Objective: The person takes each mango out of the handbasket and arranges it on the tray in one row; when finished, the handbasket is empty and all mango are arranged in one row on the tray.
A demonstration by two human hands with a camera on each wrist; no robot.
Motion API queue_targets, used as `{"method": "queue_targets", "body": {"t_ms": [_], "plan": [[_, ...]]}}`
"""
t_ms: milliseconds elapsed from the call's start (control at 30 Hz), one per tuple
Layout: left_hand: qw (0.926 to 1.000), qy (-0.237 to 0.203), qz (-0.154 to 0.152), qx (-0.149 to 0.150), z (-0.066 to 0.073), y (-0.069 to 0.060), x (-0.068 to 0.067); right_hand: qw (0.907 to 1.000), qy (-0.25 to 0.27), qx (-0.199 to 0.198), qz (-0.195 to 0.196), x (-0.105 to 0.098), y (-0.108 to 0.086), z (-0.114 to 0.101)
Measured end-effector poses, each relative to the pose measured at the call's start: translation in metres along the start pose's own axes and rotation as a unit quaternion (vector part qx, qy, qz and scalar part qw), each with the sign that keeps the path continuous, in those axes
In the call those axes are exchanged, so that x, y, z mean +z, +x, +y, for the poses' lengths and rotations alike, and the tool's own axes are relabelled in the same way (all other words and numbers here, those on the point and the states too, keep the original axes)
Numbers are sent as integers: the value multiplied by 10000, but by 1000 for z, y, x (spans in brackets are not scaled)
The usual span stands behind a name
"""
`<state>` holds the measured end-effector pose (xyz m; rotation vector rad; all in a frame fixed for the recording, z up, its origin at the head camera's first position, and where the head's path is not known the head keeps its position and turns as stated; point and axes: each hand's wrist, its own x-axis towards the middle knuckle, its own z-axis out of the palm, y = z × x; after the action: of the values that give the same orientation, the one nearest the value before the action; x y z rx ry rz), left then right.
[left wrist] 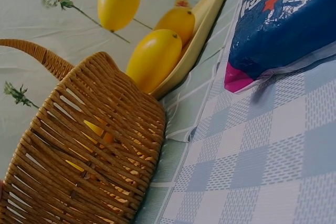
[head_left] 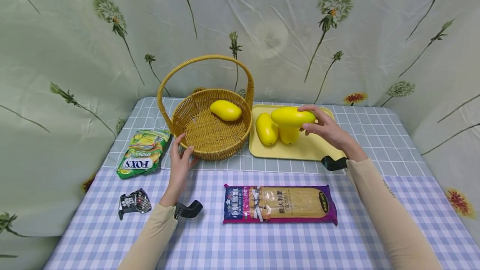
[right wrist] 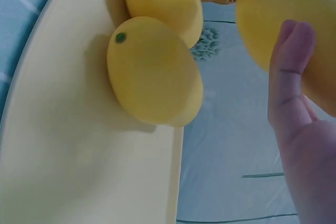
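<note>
In the head view my right hand (head_left: 328, 130) pinches a yellow mango (head_left: 292, 117) by its right end, raised over the yellow tray (head_left: 315, 149). Two more mangoes, one at the left (head_left: 266, 129) and one partly hidden under the held one (head_left: 289, 135), lie on the tray. My left hand (head_left: 180, 166) touches the front left rim of the wicker basket (head_left: 210, 136), which holds one mango (head_left: 226, 110). The right wrist view shows the right thumb (right wrist: 294, 61) against the held mango (right wrist: 294, 24), clear of the tray.
A green tea pouch (head_left: 144, 153) lies left of the basket, with a small black packet (head_left: 134, 203) in front of it. A purple pasta pack (head_left: 280, 204) lies on the checked cloth in front of the tray. The basket's tall handle (head_left: 205, 57) arches upward.
</note>
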<state>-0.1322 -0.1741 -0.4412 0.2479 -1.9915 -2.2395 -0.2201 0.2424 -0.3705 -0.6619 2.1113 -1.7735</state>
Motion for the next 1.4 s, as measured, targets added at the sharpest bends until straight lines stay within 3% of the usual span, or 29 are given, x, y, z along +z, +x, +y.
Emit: {"method": "queue_targets", "body": {"t_ms": [167,433,633,767,933,1133,1233,1400], "plan": [[10000,21,1,-29,0,-1,0,9995,-248,9,209,-2,-3,-3],[10000,42,45,-41,-1,-1,-1,9990,323,37,319,-6,-10,-5],[10000,36,65,-63,-2,0,-1,9985,191,179,484,-15,-17,3],[9999,46,56,-71,-2,-1,-1,9968,-302,344,663,-25,-22,8],[10000,13,58,-40,-1,-1,0,9867,-1028,979,789,-37,-22,12],[9999,101,72,-46,-2,0,0,9717,-1648,1614,513,-49,-9,23],[9999,104,80,-30,-2,-1,0,9620,-2035,1788,359,-52,-1,28],[10000,38,46,-33,-2,-1,0,9562,-2257,1862,93,-51,12,32]]}}
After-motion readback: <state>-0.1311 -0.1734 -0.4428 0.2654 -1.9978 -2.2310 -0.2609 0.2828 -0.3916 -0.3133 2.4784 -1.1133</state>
